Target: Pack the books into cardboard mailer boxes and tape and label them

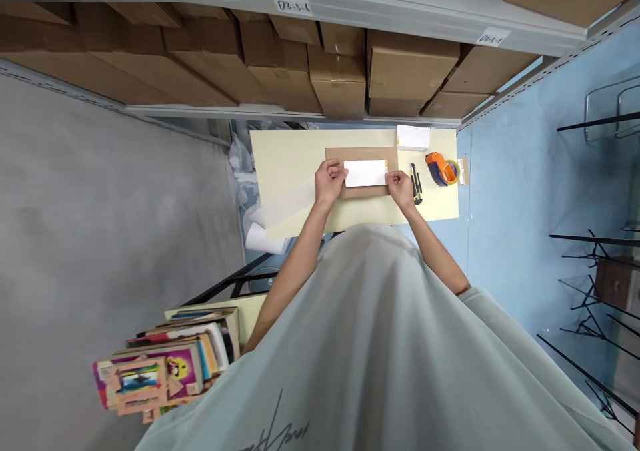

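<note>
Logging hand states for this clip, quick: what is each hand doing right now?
Left hand: fingers pinching the left end of the white label on the brown package.
Right hand: pinching the label's right end.

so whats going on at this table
A person stands at a pale yellow table with both hands on a white label lying on a flat brown package. The left hand holds the label's left end, the right hand its right end. A utility knife, an orange tape dispenser and a stack of white labels lie to the right. Cardboard boxes fill the shelf beyond.
</note>
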A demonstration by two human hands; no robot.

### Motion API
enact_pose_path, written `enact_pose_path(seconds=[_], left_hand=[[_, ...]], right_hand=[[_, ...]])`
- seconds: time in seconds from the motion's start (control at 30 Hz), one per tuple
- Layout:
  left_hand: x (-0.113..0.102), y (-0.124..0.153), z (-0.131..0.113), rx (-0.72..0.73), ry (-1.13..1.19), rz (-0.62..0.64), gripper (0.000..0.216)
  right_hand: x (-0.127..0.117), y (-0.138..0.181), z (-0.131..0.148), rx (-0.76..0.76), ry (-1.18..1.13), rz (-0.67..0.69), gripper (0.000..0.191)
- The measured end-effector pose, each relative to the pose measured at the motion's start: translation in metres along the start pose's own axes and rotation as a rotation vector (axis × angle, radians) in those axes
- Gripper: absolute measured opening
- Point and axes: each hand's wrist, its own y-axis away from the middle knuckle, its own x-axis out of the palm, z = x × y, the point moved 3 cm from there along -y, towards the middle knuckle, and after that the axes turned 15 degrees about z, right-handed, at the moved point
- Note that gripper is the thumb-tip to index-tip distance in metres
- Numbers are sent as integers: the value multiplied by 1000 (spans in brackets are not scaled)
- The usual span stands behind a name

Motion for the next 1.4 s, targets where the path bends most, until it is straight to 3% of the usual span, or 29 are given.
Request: enact_pose_path(seconds=[0.27, 0.6, 0.83, 0.93, 1.07, 1.13, 1.23, 1.3, 1.4], left_hand=[[-6, -13, 14, -23, -38, -7, 41], [1, -14, 23, 1, -163, -141, 38], [12, -5, 16, 14, -484, -138, 31], [14, -4, 15, 15, -640, -99, 36], [11, 1, 13, 25, -801, -146, 52], [16, 7, 14, 134, -887, -47, 59], [33, 20, 23, 339, -1024, 316, 65], [36, 29, 33, 384, -1087, 500, 70], [19, 36, 46, 342, -1132, 532, 82]], right_hand=[[2, -2, 7, 68, 176, 7, 22], [6, -6, 14, 133, 303, 30, 19], [9, -9, 17, 183, 395, -3, 15], [6, -9, 16, 179, 423, -1, 14], [5, -5, 14, 111, 495, 39, 23], [13, 0, 15, -50, 580, 71, 37], [31, 8, 13, -339, 730, 185, 57], [39, 11, 4, -427, 809, 280, 65], [30, 13, -17, -439, 866, 327, 72]])
